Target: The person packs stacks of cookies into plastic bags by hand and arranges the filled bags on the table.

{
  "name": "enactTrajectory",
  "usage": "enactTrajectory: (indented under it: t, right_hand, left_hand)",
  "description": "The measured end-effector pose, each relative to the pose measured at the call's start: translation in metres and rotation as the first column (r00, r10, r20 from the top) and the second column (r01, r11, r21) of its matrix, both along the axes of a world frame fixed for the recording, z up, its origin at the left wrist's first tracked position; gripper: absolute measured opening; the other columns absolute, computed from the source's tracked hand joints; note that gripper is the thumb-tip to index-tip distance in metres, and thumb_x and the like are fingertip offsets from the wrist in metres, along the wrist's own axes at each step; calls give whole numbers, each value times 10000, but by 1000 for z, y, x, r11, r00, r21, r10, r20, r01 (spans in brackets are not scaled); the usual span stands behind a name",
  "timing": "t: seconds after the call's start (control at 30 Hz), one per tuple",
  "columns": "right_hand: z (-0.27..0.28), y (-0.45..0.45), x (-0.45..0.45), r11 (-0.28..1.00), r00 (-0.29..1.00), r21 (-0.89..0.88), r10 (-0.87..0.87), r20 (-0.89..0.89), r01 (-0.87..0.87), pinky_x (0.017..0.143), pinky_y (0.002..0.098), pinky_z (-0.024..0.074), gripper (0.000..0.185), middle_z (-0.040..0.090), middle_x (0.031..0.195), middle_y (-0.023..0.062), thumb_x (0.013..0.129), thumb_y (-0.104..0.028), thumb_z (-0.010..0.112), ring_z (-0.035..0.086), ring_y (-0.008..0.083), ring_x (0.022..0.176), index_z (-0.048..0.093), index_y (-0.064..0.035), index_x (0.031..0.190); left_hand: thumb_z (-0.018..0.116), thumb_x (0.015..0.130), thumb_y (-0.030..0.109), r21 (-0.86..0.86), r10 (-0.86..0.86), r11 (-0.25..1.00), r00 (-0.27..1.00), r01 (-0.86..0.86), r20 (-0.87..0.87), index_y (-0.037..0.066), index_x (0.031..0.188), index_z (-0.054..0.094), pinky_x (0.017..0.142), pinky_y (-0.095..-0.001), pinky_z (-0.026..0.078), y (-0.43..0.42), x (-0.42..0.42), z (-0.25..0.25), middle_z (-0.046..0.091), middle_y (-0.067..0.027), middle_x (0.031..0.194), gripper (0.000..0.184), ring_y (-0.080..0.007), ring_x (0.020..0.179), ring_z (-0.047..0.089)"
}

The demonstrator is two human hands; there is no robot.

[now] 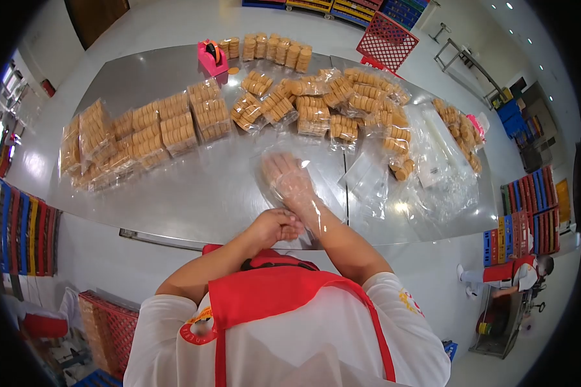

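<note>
My right hand (286,177) is inside a clear plastic bag, over the metal table (206,187), with its fingers stretched forward. The bag reaches down to my wrist. Close beside that wrist, my left hand (276,227) has its fingers curled together at the bag's open end; the film between them is hard to make out. Ahead of my hands lie clear packs of round biscuits (313,116). Stacked biscuit packs (148,132) stand in rows on the left. To the right are flat empty plastic bags (442,151).
A pink tape dispenser (212,58) stands at the table's back edge, near more biscuit stacks (277,50). Loose biscuits (458,132) lie in plastic at the far right. Beyond the table are a red crate (387,42) and, at lower right, another person (521,272).
</note>
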State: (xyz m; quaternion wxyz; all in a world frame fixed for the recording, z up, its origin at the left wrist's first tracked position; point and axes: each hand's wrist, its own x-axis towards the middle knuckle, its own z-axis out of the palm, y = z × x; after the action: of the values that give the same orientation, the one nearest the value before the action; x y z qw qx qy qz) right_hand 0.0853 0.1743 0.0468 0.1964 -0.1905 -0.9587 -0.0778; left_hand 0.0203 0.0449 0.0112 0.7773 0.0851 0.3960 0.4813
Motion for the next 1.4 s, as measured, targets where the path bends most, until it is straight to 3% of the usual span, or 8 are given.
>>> enactTrajectory:
  t: [0.2,0.37,0.57,0.77,1.0,1.17,1.3,1.4]
  right_hand:
    - [14,11,-19,983,997,-178,-32,66,44,1028,447,404,510,539,1316,145,834,-182,604,461,321,1275,532,-38,1318]
    - [1,4,6,985,988,-131,-126,-85,114,1101,481,369,564,446,1439,233,848,-140,581,390,390,1368,462,20,1375]
    - [29,-65,138,793,998,-608,-51,-29,23,1092,458,390,505,497,1359,285,789,41,522,464,434,1291,525,43,1294]
    - [-2,-116,241,718,763,-639,-569,-307,277,844,432,518,265,639,1057,195,777,98,561,624,379,989,640,-15,1003]
    - [15,-113,268,633,473,-668,-761,-444,391,770,408,510,216,642,1001,194,819,102,547,629,362,891,624,-1,992]
    - [80,-65,237,729,687,-582,-630,-363,360,963,420,474,404,563,1255,230,850,-76,684,566,376,1146,570,7,1229]
    - [121,-30,174,221,579,-816,-608,-544,-535,1057,411,417,701,432,1419,181,829,-265,777,495,296,1260,457,-5,1396]
    - [125,-31,140,-146,781,-843,-483,-397,-518,919,309,481,341,625,1118,99,909,-209,702,603,168,1049,584,-7,1157]
  left_hand:
    - [551,954,137,-16,1,1000,995,-2,-99,-21,988,597,712,-379,564,1,-6,8,685,-172,922,168,-275,788,686]
    - [530,919,150,-36,-538,788,659,614,-525,-18,975,657,655,-337,548,-8,-14,63,675,-118,738,218,-227,666,669]
    - [576,886,130,365,409,732,58,575,-911,26,927,645,676,-383,509,95,-15,118,653,-111,786,132,-242,758,650]
    - [615,793,130,-43,690,662,-631,749,-354,62,926,665,846,-374,444,223,-27,87,555,-76,1018,158,-260,1033,530]
    - [558,852,96,-241,554,694,-717,678,-422,12,1083,629,822,-416,472,234,-19,128,599,-115,1107,257,-293,1064,579]
    - [553,885,59,263,647,549,-204,793,-735,24,1003,571,747,-425,483,173,-19,213,617,-164,895,124,-337,868,620]
    - [605,876,45,306,430,435,103,847,-897,20,936,548,691,-404,467,104,-10,227,596,-158,834,87,-341,795,600]
    - [650,866,61,370,408,477,173,797,-897,23,945,578,670,-371,467,61,-15,207,601,-136,824,113,-306,739,588]
